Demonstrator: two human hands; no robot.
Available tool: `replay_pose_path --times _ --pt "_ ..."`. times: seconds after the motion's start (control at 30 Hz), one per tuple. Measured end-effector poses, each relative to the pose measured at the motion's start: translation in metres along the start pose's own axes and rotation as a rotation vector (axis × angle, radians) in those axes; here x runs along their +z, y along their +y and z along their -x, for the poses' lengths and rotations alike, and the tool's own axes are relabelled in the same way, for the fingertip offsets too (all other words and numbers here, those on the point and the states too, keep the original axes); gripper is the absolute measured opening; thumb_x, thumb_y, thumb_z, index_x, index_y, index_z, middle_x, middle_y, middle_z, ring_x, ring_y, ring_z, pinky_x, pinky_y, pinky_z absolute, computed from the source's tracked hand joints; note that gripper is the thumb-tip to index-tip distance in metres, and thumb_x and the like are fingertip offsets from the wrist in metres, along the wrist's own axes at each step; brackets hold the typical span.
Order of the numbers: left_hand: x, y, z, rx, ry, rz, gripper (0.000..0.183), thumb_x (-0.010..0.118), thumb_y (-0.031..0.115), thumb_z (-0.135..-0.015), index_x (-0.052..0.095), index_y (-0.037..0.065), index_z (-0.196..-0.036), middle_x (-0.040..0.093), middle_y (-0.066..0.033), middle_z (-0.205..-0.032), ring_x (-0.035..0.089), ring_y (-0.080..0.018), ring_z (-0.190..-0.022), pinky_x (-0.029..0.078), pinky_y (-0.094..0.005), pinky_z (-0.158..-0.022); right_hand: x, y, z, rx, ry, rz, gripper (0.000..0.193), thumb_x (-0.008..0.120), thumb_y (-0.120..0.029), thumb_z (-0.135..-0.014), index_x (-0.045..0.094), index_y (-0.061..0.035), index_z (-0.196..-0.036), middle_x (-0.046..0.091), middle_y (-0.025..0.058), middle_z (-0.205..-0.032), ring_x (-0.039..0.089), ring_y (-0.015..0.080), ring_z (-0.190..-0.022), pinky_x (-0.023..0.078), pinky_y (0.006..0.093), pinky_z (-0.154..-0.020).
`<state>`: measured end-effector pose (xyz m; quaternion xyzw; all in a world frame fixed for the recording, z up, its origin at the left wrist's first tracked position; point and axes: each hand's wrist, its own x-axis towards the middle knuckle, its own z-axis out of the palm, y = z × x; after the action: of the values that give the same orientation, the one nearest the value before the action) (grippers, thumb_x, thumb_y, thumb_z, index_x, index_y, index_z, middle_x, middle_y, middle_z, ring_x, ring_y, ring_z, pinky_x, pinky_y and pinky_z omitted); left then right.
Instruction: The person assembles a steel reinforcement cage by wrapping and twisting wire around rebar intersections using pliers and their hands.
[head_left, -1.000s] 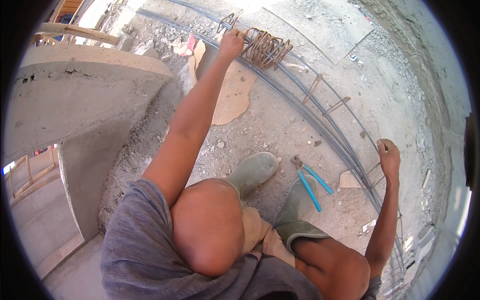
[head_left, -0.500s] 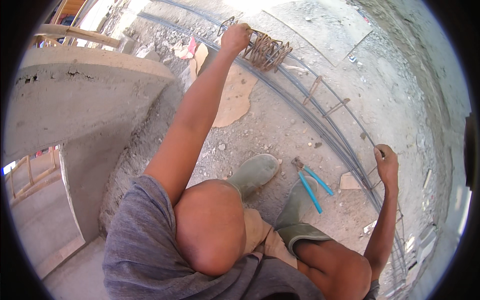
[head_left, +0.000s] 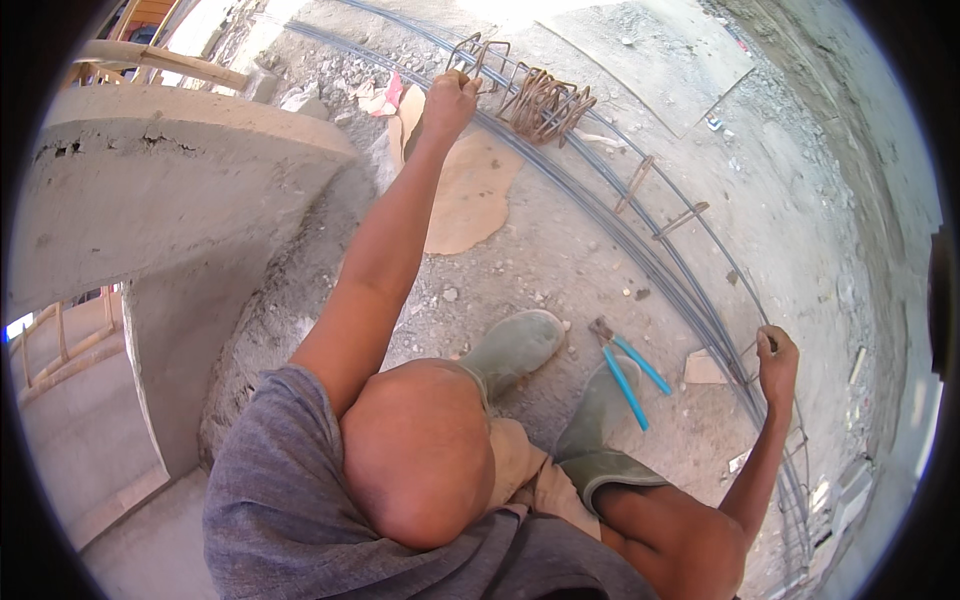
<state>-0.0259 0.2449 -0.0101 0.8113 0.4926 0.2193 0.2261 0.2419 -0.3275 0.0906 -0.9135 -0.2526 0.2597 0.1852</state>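
Toward the far side, my left hand (head_left: 452,100) is closed on the lower part of a bent rusty steel stirrup (head_left: 463,52). A second stirrup stands just right of it, and a tight bunch of rusty stirrups (head_left: 548,106) sits further right on the bars. On the right, my right hand (head_left: 777,358) is closed around a thin steel rebar (head_left: 728,255), its thumb uppermost. That bar runs in a curve through the stirrups. Two single stirrups (head_left: 634,184) (head_left: 680,220) cross the bars between my hands.
Blue-handled pincers (head_left: 628,378) lie by my rubber boots (head_left: 515,350). Several long grey rebars (head_left: 640,250) run across the dusty ground. A torn brown sheet (head_left: 470,200) lies beneath my left arm. A concrete wall (head_left: 170,190) stands on the left, a flat board (head_left: 640,65) at the back.
My left hand has drawn slightly left and nearer, and stirrups now stand apart from the bunch. My right hand has moved nearer along the rebar.
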Motion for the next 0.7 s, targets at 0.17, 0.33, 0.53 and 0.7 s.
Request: replay_pose_path --times 0.17,0.33,0.53,0.7 --pt "-0.011 0.060 0.015 -0.048 -0.482 -0.089 0.053 0.072 0.046 -0.082 0.065 0.000 -0.106 0.063 -0.0193 -0.108 0.064 -0.0377 -0.099 0.052 -0.0451 -0.081 0.013 0.015 0.004 -0.079 0.069 -0.067 0.019 0.061 -0.013 -0.092 0.065 0.0050 -0.097 0.060 0.0069 -0.075 0.054 0.0125 -0.065 0.045 0.0288 -0.062" --pt "0.007 0.058 0.050 0.152 -0.064 -0.044 0.049 0.074 0.049 -0.080 0.067 0.005 -0.102 0.063 -0.0148 -0.104 0.064 -0.0364 -0.096 0.052 -0.0461 -0.080 0.016 0.008 0.008 -0.073 0.039 -0.097 0.018 0.061 -0.012 -0.092 0.065 0.0048 -0.098 0.060 0.0066 -0.075 0.055 0.0125 -0.065 0.046 0.0286 -0.061" --pt "0.010 0.067 0.035 0.250 -0.147 0.053 0.039 0.074 0.042 -0.081 0.069 0.005 -0.097 0.065 -0.0155 -0.097 0.065 -0.0353 -0.094 0.051 -0.0451 -0.078 0.016 0.004 0.015 0.004 0.005 -0.161 0.014 0.060 -0.009 -0.090 0.063 0.0040 -0.094 0.055 0.0085 -0.075 0.053 0.0165 -0.067 0.044 0.0308 -0.065" --pt "0.022 0.074 0.014 0.201 -0.230 0.121 0.032 0.071 0.035 -0.085 0.070 0.005 -0.094 0.069 -0.0162 -0.093 0.066 -0.0341 -0.092 0.051 -0.0443 -0.078 0.017 0.008 0.015 -0.052 0.012 -0.141 0.013 0.060 -0.008 -0.090 0.063 0.0038 -0.095 0.054 0.0073 -0.076 0.053 0.0157 -0.068 0.043 0.0303 -0.065"
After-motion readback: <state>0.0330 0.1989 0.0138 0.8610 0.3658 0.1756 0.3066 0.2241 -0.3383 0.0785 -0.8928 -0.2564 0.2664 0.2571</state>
